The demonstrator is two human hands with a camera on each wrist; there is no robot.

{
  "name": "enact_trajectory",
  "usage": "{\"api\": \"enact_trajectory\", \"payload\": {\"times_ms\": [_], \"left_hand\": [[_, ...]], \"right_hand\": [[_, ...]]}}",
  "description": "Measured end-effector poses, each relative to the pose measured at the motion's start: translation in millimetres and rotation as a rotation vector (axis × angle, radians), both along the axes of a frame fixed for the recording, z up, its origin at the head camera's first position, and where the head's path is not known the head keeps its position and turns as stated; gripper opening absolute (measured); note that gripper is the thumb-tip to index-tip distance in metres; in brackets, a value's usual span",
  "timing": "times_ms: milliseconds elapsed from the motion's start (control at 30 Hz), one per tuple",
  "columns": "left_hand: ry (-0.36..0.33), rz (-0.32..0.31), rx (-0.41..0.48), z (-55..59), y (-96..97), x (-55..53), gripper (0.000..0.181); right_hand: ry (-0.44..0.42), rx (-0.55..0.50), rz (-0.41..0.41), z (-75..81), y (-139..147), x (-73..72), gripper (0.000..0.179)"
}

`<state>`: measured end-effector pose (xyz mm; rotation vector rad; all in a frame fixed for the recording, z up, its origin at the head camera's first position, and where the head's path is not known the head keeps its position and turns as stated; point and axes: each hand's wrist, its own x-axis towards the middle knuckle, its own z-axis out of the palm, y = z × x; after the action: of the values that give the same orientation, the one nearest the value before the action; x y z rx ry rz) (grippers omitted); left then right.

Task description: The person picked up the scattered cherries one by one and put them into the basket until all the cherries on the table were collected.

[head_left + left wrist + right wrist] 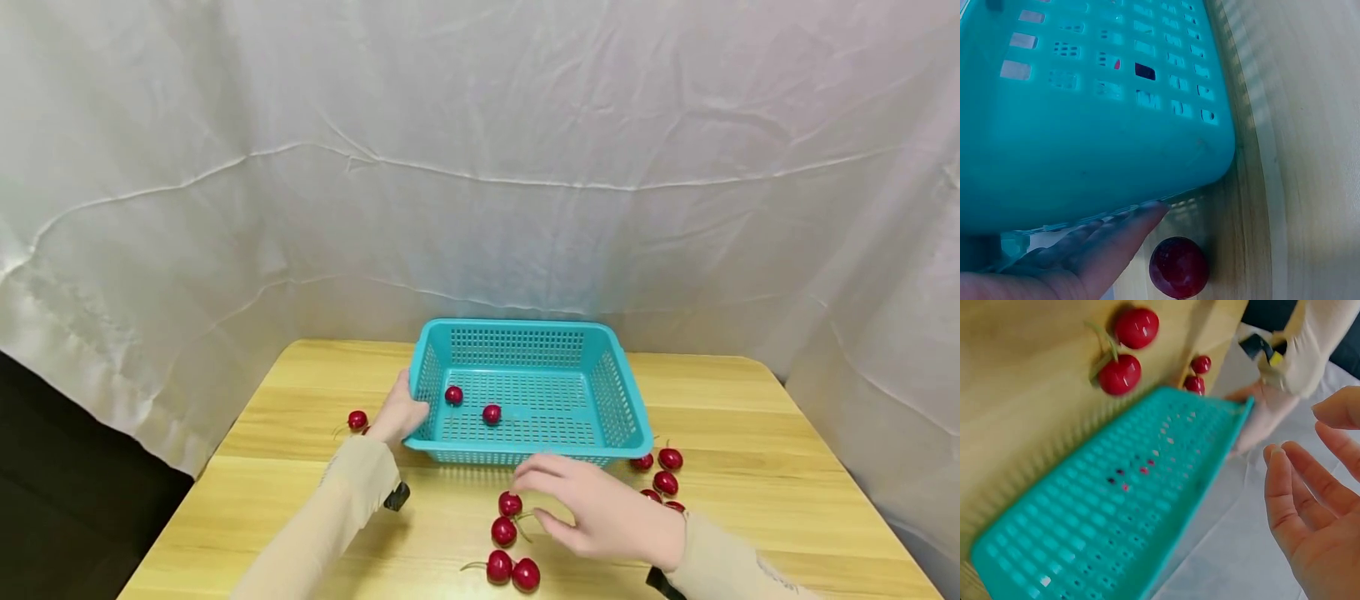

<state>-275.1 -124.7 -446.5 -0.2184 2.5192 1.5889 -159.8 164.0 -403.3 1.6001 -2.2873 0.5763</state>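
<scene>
A turquoise plastic basket (525,454) with slotted walls stands on the table, two cherries (491,414) inside it. My left hand (399,412) grips its left rim, thumb over the edge and fingers along the outer wall. Below those fingers, a cherry (1179,267) lies close to the basket in the left wrist view. My right hand (581,504) hovers in front of the basket with fingers loosely bent and apart from the thumb. Nothing is between its fingertips (1277,453) in the right wrist view. Beside them in the head view lie several stemmed cherries (503,532).
More cherries (665,482) are grouped at the basket's right front corner, partly behind my right hand. Another cherry (357,420) lies left of my left wrist. A pale curtain (480,208) hangs behind and beside the wooden table (750,467).
</scene>
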Motion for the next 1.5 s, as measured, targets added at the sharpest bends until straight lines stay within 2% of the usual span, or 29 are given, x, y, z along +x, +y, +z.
{"api": "enact_trajectory", "payload": {"times_ms": [133,300,367,600,733,1067,1333,1500], "left_hand": [[0.004,-0.004,-0.003,2.2,0.1,-1.5,0.075],[0.011,-0.007,-0.01,2.4,0.0,-2.6,0.077],[0.011,-0.004,-0.011,1.1,-0.1,-2.6,0.078],[0.003,-0.006,-0.009,-3.3,-0.2,-0.3,0.077],[0.003,-0.008,-0.011,-3.8,-0.7,-0.8,0.077],[-0.009,-0.004,-0.02,-2.7,-0.9,-2.5,0.075],[-0.002,-0.006,-0.021,-2.0,0.0,-2.0,0.075],[-0.006,-0.004,-0.028,-2.0,-0.9,-2.2,0.075]], "right_hand": [[-0.053,0.071,-0.006,-12.3,-0.6,11.1,0.035],[-0.196,0.234,-0.034,-26.7,1.4,20.6,0.028],[-0.236,0.282,-0.017,-32.4,1.3,22.1,0.026],[-0.345,0.358,0.049,-48.7,2.9,23.5,0.04],[-0.353,0.36,0.048,-54.2,2.6,23.7,0.039],[-0.281,0.395,0.06,-66.1,-0.4,21.8,0.035],[-0.175,0.442,0.07,-74.0,-3.5,21.0,0.026],[-0.169,0.433,0.081,-77.8,-4.0,20.6,0.024]]}}
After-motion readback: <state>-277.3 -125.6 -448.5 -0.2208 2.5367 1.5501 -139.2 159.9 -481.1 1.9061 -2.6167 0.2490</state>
